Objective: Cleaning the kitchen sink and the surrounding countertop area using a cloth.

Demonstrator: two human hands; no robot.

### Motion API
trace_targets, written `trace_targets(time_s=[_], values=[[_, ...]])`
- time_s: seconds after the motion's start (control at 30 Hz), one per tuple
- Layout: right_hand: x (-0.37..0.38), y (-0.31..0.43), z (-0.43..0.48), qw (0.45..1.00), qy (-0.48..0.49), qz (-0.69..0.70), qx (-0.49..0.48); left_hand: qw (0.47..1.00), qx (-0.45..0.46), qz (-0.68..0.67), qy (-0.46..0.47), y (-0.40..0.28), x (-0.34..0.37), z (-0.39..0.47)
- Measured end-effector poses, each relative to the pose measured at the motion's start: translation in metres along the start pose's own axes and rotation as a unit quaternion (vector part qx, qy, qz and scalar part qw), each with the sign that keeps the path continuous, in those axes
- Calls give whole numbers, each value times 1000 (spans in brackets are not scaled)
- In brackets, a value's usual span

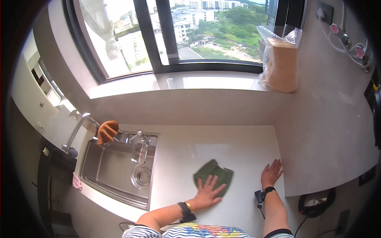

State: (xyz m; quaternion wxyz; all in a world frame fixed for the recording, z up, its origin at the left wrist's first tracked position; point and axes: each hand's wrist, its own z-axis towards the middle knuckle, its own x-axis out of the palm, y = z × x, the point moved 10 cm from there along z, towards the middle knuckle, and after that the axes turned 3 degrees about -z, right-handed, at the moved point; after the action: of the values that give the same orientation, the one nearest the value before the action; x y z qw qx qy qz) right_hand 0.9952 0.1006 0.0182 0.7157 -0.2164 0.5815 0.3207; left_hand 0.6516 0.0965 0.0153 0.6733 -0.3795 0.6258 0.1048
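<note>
My left hand (pixel 209 192) lies flat with its fingers spread on a green cloth (pixel 213 169), which rests on the white countertop (pixel 178 154). The cloth is spread out, with one notched or folded edge at its far side. My right hand (pixel 271 174) rests palm down on the countertop near its right edge, beside the wall, and holds nothing. Each wrist wears a dark band with a small device and a cable.
At left is a steel sink (pixel 116 166) with a faucet (pixel 74 131), an orange cloth (pixel 107 132) and a small wire basket (pixel 139 152). A pink cloth (pixel 77 181) hangs at the counter's front edge. A wrapped cardboard box (pixel 282 65) stands on the window sill.
</note>
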Motion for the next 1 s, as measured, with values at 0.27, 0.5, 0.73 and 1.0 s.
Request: trace_targets(time_s=[0.27, 0.5, 0.73, 1.0], values=[[-2, 0, 4, 1000, -11, 24, 5, 979, 92, -175, 48, -27, -6, -11], [14, 3, 13, 994, 54, 62, 75, 948, -205, -88, -227, 116, -70, -160], [-26, 203, -115, 857, 186, 333, -346, 862, -427, -96, -256, 190, -57, -242], [-88, 212, -283, 710, 140, 165, -670, 831, -495, -102, -233, 197, -52, -187]])
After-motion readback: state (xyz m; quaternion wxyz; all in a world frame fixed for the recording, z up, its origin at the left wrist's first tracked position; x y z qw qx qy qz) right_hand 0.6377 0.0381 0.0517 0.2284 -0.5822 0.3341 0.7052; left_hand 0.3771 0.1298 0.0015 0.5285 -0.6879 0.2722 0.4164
